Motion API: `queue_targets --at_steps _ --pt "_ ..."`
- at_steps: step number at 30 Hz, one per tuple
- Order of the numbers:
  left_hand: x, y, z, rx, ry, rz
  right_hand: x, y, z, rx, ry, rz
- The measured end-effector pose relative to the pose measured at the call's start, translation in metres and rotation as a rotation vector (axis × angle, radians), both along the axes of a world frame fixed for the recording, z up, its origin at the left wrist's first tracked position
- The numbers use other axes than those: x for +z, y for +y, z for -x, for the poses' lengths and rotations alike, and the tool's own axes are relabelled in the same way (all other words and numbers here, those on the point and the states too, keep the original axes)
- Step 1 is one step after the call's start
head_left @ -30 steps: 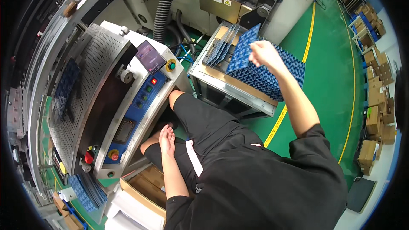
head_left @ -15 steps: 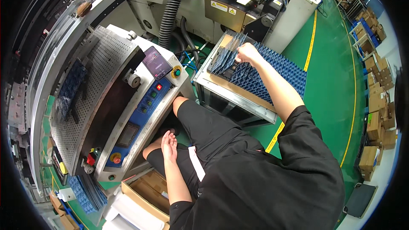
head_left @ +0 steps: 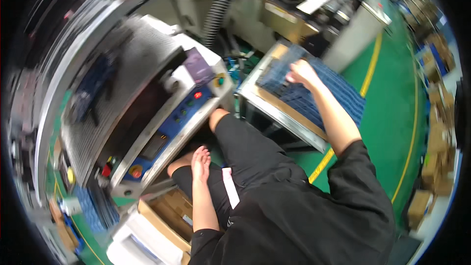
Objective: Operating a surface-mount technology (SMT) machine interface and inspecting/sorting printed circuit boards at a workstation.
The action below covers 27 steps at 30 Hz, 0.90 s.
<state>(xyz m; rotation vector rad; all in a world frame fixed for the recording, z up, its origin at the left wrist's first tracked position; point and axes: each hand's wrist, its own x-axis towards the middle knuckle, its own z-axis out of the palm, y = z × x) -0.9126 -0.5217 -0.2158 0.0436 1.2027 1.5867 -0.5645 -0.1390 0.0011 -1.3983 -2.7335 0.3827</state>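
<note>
Motion-blurred right hand (head_left: pixel 301 73) on blue trays (head_left: pixel 338 99), grip unclear, left hand (head_left: pixel 200 159) spread, empty.

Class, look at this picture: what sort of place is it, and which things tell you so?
Probably a factory floor: a machine control panel with buttons, a green floor with yellow lines, and blue trays under the right hand.

Blue gridded trays (head_left: pixel 321 99) lie on the grey-framed cart (head_left: pixel 274 113), a yellow line (head_left: pixel 365 81) crosses the green floor (head_left: pixel 392 118), and the blue control panel (head_left: pixel 171 127) carries a red button (head_left: pixel 197 95).
</note>
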Motion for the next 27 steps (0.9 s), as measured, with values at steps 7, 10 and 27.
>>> queue_targets --at_steps 7,10,27 --pt "0.01 0.006 -0.018 0.015 -0.023 0.043 0.026 -0.011 -0.039 -0.585 0.594 0.104" --pt "0.007 -0.001 -0.018 0.051 -0.016 0.052 0.08 -0.055 0.016 -0.474 0.859 0.086" --pt "0.012 -0.002 -0.017 0.035 0.038 0.077 -0.127 -0.154 0.276 -0.406 1.008 0.085"
